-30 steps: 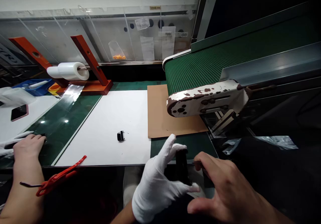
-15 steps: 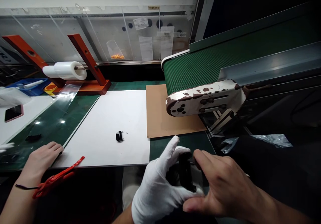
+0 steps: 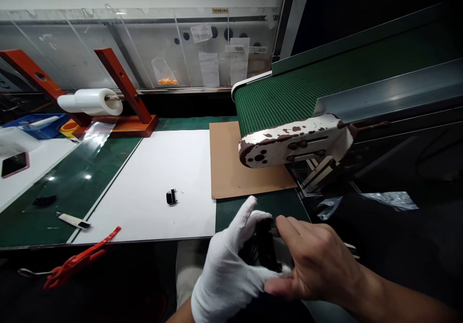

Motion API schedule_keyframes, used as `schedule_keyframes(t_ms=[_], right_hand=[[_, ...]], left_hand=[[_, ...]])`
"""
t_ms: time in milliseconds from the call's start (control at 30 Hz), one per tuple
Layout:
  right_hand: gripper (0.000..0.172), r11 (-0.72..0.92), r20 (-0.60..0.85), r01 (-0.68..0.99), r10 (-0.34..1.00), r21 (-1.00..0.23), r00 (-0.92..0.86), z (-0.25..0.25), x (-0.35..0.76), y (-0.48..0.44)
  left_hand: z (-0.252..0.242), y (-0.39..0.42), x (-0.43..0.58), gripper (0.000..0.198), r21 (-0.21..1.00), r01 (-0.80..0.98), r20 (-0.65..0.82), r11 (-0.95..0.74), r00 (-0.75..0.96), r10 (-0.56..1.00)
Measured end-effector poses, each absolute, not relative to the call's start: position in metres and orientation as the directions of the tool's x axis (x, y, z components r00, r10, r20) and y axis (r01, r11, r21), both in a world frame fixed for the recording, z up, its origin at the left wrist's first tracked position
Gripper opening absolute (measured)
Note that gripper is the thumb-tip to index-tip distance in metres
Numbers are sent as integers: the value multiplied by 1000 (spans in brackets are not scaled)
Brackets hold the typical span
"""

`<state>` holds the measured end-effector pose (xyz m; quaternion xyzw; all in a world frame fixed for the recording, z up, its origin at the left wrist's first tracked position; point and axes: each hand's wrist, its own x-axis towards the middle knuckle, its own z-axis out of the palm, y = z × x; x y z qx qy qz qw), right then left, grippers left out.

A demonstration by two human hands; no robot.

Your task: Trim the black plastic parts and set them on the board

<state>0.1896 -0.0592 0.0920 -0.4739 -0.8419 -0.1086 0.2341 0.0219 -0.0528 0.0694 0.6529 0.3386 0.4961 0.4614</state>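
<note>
My left hand (image 3: 229, 265), in a white glove, is closed around a dark black part (image 3: 266, 246) in front of the table edge. Bare, my right hand (image 3: 318, 260) has its fingers and thumb on the right side of that same part; something thin and light sticks out behind its wrist side. The black part stands roughly upright between both hands, and its details are lost in shadow. A small glossy black piece (image 3: 171, 197) lies on the white sheet (image 3: 144, 178), up and left of my hands.
Brown cardboard (image 3: 231, 168) lies under the end of a green conveyor (image 3: 282, 101). A film roll (image 3: 94, 102) hangs on a red stand. Near the front edge are a light-handled tool (image 3: 72, 220) and a red strap-like object (image 3: 79, 260). A phone (image 3: 15, 165) lies left.
Another person's bare hand has left the front left edge, uncovering the light-handled tool. White-gloved fingers at the far left are gone too. The black part has tilted slightly in my hands.
</note>
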Motion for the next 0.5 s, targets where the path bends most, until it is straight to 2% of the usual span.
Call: schedule_keyframes(t_ms=[267, 500], right_hand=[[80, 543, 496, 839, 730, -4, -470, 89, 189, -57], [79, 560, 506, 828, 705, 30, -496, 89, 191, -55]], left_hand=[[61, -57, 23, 99, 955, -62, 297, -290, 238, 925], [58, -58, 23, 92, 972, -23, 231, -232, 216, 949]])
